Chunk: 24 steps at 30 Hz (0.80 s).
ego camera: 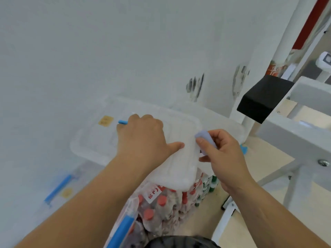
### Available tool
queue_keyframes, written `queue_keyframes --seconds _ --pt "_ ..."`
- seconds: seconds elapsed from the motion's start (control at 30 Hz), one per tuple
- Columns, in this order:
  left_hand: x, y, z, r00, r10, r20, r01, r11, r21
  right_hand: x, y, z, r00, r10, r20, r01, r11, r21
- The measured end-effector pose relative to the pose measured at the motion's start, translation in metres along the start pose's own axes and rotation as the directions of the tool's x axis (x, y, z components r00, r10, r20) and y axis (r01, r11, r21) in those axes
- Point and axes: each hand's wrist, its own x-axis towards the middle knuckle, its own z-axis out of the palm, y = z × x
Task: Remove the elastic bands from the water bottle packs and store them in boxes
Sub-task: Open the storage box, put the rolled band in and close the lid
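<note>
Head view: left hand (143,136) grips lid (179,158); right hand (220,154) pinches blue clip (204,136), probably at lid edge.

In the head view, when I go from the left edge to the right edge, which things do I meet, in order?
Leftmost blue bar → yellow label → left hand → right hand, pinching a pale blue piece → black block → screw.

A pale, matt wall (107,51) fills most of the view, evenly lit, with scuffed, chipped patches (195,86) low down. To the right a white upright pipe (286,42) stands beside a red strip (309,20). A white metal frame (295,133) carrying a black block (263,99) stands on a beige floor (265,161), a bolt head (323,162) showing on one bar.
</note>
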Motion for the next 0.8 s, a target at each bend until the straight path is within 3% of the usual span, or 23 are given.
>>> queue_keyframes --seconds 0.4,0.67,0.8 --pt "-0.032 -0.035 0.031 0.938 -0.21 0.277 0.178 0.975 0.135 0.018 0.026 0.046 0.958 0.09 0.274 -0.057 0.991 -0.124" --pt "-0.033 -0.059 0.073 0.902 -0.266 0.339 0.25 0.964 0.092 0.027 0.04 0.08 0.905 0.11 0.412 -0.034 0.982 -0.188" --pt "-0.027 -0.058 0.077 0.938 -0.232 0.259 0.209 0.971 0.113 0.034 0.037 0.074 0.914 0.06 0.4 0.021 0.981 -0.193"
